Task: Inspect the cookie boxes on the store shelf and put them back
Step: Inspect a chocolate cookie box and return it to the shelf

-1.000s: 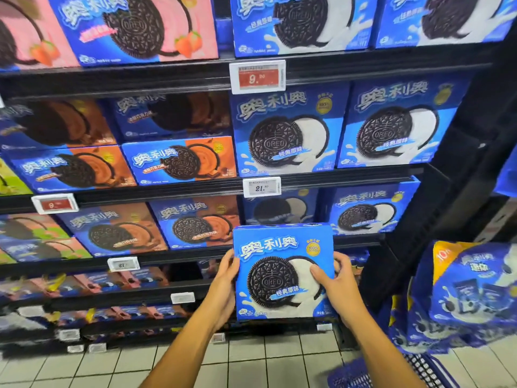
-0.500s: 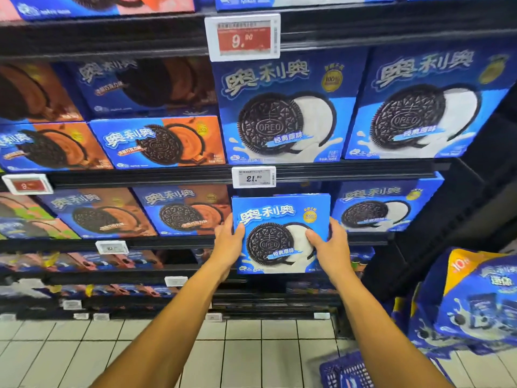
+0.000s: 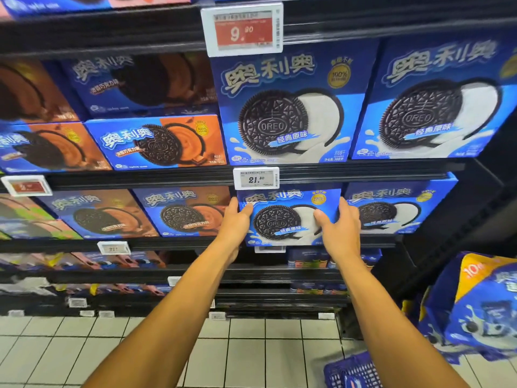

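We have one head-worn wide-angle view, facing the store shelf (image 3: 363, 175) head-on and tilted down, near enough that both forearms reach its front edge, with floor tiles (image 3: 251, 345) below.

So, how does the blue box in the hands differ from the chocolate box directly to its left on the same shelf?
The held blue box shows a white cream cookie on all-blue print; the chocolate box shows brown cream on an orange half. The left hand and right hand grip the held blue box by its sides; nothing touches the chocolate box. Both show the same white logo and a dark cookie.
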`<action>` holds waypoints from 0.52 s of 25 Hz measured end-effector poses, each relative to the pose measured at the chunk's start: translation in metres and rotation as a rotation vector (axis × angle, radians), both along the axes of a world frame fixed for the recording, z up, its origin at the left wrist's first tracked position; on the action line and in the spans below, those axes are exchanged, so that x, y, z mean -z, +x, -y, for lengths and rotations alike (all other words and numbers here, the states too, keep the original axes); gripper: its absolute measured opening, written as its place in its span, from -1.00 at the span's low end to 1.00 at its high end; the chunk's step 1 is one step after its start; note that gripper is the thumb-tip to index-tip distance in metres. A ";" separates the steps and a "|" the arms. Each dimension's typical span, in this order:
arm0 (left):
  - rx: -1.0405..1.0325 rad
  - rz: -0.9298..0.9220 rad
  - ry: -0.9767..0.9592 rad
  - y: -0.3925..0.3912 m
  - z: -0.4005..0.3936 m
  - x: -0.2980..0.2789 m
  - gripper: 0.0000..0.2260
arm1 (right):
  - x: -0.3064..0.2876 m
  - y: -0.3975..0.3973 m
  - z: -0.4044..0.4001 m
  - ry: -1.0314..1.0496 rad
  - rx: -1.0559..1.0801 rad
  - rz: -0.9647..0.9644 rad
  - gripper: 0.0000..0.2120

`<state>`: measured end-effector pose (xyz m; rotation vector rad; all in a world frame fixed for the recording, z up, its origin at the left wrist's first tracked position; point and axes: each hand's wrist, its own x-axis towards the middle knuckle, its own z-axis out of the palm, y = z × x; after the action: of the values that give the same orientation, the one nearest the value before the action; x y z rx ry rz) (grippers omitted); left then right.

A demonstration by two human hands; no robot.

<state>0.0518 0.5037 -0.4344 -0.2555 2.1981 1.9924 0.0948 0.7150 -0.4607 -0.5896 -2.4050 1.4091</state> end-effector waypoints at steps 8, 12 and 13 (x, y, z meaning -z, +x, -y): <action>-0.008 0.051 0.029 -0.004 -0.002 -0.010 -0.90 | -0.001 -0.003 0.012 -0.056 0.074 -0.046 -0.68; -0.049 0.074 0.085 -0.005 -0.001 -0.010 -0.92 | -0.002 -0.011 0.015 -0.102 0.111 -0.043 -0.74; -0.056 0.091 0.104 -0.006 -0.001 -0.012 -0.92 | -0.002 -0.012 0.015 -0.114 0.117 -0.037 -0.83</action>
<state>0.0454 0.5050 -0.4227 -0.3892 2.0473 2.0728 0.0825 0.7003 -0.4591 -0.7132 -2.2342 1.5001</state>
